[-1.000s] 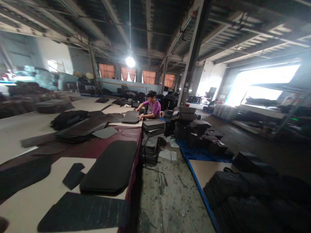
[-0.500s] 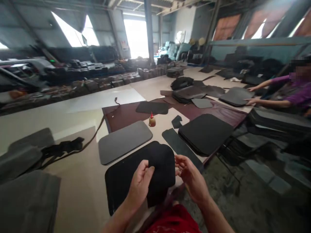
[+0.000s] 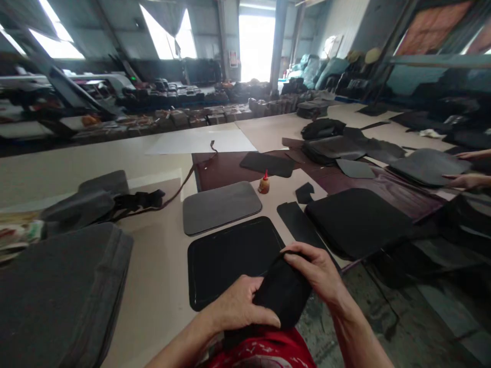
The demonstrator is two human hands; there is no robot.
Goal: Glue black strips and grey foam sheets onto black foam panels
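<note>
A black fabric piece (image 3: 286, 294) is curled up between both hands near the table's front edge. My left hand (image 3: 245, 304) grips its left side, thumb on top. The far right edge of the piece is pinched in my right hand (image 3: 312, 266). Just beyond lies a flat black rounded panel (image 3: 233, 258) with a thin light line along its border. Behind that rests a grey rounded panel (image 3: 221, 207), and a small bottle with a red tip (image 3: 264, 184) stands to its right.
Stacked black panels (image 3: 358, 222) lie at the right, a dark grey stack (image 3: 61, 291) at the near left. A dark strap (image 3: 178, 189) crosses the table. Another person's hands (image 3: 466, 180) touch a grey stack (image 3: 429, 166) at the far right.
The black piece has been lifted and curled toward me, uncovering the flat black panel beneath. My right hand has closed on its edge. The view has turned left.
</note>
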